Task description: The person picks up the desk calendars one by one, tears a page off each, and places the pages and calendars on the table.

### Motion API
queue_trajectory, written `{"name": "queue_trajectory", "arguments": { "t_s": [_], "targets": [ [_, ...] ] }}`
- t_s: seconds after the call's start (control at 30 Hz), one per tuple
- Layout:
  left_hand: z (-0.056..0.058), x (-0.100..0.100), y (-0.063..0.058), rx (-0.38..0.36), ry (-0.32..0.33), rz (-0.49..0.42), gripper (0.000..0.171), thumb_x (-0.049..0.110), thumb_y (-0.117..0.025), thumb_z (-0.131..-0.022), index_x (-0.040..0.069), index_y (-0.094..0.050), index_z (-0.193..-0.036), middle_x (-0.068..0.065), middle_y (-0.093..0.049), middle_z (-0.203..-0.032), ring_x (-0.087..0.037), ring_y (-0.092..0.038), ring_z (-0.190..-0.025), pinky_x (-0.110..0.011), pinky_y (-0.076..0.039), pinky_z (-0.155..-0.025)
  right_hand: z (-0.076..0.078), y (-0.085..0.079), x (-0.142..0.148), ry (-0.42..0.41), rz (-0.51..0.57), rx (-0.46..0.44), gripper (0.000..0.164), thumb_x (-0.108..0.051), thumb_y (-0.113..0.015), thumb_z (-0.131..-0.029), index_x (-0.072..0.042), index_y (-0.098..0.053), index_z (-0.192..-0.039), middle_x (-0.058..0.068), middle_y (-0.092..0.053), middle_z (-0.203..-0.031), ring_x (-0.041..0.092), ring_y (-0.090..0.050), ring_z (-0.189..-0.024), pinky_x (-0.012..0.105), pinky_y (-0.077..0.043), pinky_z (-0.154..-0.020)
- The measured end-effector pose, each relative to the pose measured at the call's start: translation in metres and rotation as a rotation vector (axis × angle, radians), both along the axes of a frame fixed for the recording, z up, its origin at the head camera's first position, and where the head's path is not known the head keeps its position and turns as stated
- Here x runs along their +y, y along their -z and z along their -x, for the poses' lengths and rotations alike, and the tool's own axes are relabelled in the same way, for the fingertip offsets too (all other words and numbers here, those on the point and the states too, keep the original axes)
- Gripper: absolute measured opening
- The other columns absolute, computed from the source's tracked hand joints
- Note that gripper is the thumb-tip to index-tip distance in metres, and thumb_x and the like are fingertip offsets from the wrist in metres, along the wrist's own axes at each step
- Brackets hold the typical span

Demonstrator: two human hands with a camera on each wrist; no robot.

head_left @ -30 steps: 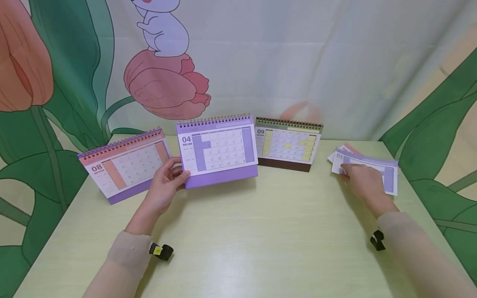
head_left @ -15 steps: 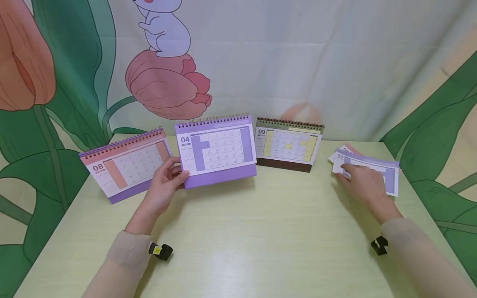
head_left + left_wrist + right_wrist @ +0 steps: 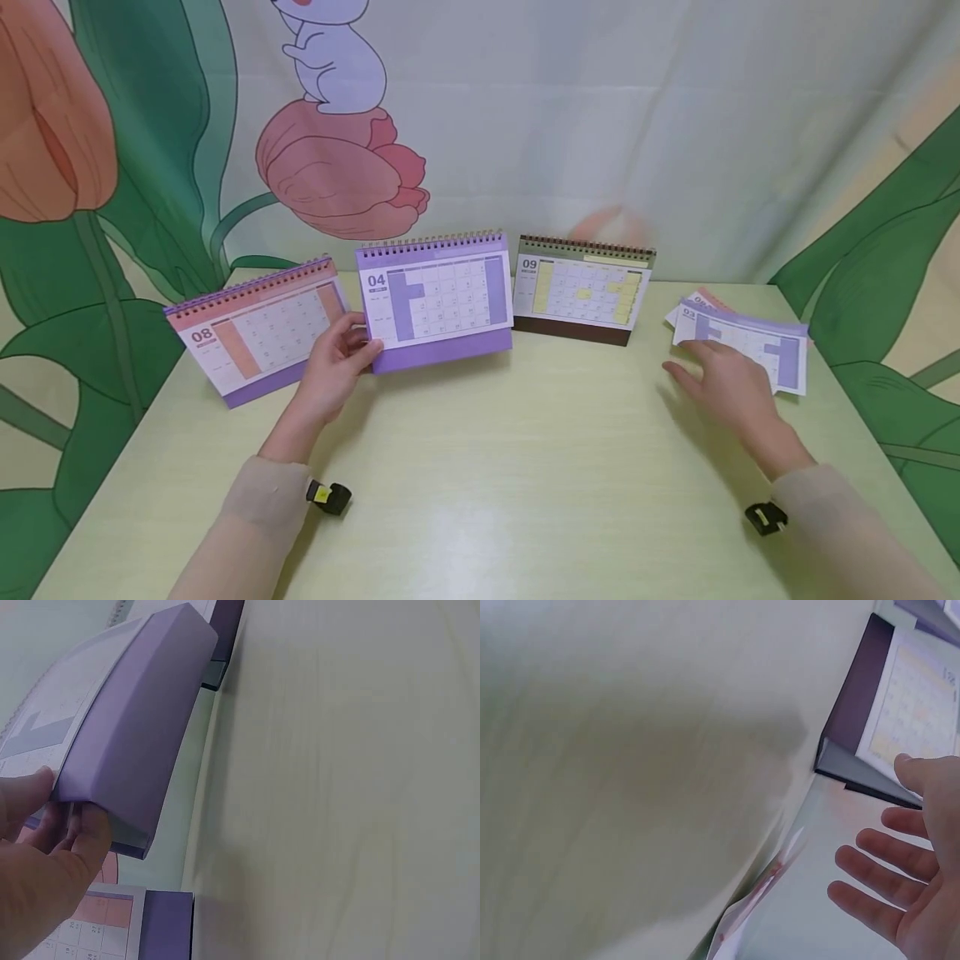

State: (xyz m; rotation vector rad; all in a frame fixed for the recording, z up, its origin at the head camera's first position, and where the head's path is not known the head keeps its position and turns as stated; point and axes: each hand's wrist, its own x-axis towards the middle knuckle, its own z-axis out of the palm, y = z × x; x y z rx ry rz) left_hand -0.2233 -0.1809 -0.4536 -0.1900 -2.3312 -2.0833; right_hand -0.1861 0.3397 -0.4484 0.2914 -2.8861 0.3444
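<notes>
My left hand (image 3: pixel 333 367) grips the lower left corner of a purple desk calendar (image 3: pixel 442 358) showing month 04, thumb in front and fingers behind. In the left wrist view the calendar (image 3: pixel 135 705) is tilted, its purple base lifted off the table. My right hand (image 3: pixel 727 387) hovers over loose calendar pages (image 3: pixel 791 362), the top one purple and marked 03. Its fingers (image 3: pixel 877 870) are spread and hold nothing, as the right wrist view shows. Part of the pages is hidden behind that hand.
A desk calendar with a pink 08 page (image 3: pixel 277 333) stands at the left. A brown-based calendar showing 09 (image 3: pixel 581 292) stands right of the purple one. Behind the pale table (image 3: pixel 487 500) hangs a printed curtain (image 3: pixel 525 125) with flowers and a white animal.
My right hand has let go of the purple page and drawn back slightly toward me, its fingers opening. My left hand still holds the 04 calendar in nearly the same place.
</notes>
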Motion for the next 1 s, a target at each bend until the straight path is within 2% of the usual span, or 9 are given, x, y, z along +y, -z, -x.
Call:
{"name": "queue_trajectory", "arguments": {
  "t_s": [0.27,0.53,0.67,0.9,1.0],
  "targets": [
    [0.012,0.002,0.001,0.027,-0.002,0.067,0.026,-0.005,-0.057,-0.102,-0.001,-0.055,-0.128,-0.024,-0.065,-0.121,-0.024,-0.062,-0.096,-0.026,-0.057,-0.078,-0.013,-0.002,-0.016,-0.025,0.027,0.042,0.045,-0.036,-0.071,-0.098,-0.002,-0.067,-0.128,0.022,-0.071,-0.117,0.039,-0.07,-0.085,0.054,-0.054,-0.065],
    [0.022,0.005,0.002,0.019,-0.015,0.123,0.023,-0.004,-0.056,-0.103,-0.003,-0.054,-0.126,-0.025,-0.064,-0.121,-0.027,-0.061,-0.099,-0.024,-0.055,-0.079,-0.021,-0.003,-0.03,-0.072,0.06,0.097,0.04,-0.033,-0.075,-0.096,-0.005,-0.069,-0.124,0.018,-0.074,-0.108,0.025,-0.063,-0.068,0.038,-0.048,-0.053],
    [0.028,0.007,0.004,-0.004,-0.032,0.133,0.022,-0.003,-0.056,-0.103,-0.004,-0.053,-0.125,-0.025,-0.065,-0.12,-0.027,-0.06,-0.099,-0.024,-0.053,-0.078,-0.023,-0.002,-0.033,-0.085,0.059,0.113,0.04,-0.032,-0.077,-0.094,-0.005,-0.07,-0.122,0.015,-0.075,-0.106,0.023,-0.062,-0.067,0.036,-0.047,-0.052],
    [0.039,0.012,0.004,-0.081,-0.086,0.088,0.021,-0.003,-0.055,-0.103,-0.004,-0.051,-0.124,-0.024,-0.062,-0.119,-0.024,-0.056,-0.1,-0.025,-0.053,-0.077,-0.024,-0.001,-0.036,-0.112,0.053,0.169,0.037,-0.029,-0.079,-0.092,-0.004,-0.071,-0.118,0.014,-0.075,-0.103,0.026,-0.067,-0.072,0.041,-0.052,-0.057],
    [0.041,0.013,0.004,-0.081,-0.116,0.135,0.021,-0.003,-0.056,-0.103,-0.004,-0.052,-0.123,-0.023,-0.063,-0.117,-0.025,-0.057,-0.1,-0.026,-0.052,-0.076,-0.024,-0.001,-0.037,-0.116,0.057,0.166,0.037,-0.029,-0.078,-0.092,-0.003,-0.071,-0.119,0.015,-0.075,-0.103,0.028,-0.069,-0.074,0.043,-0.053,-0.058]
  ]
}}
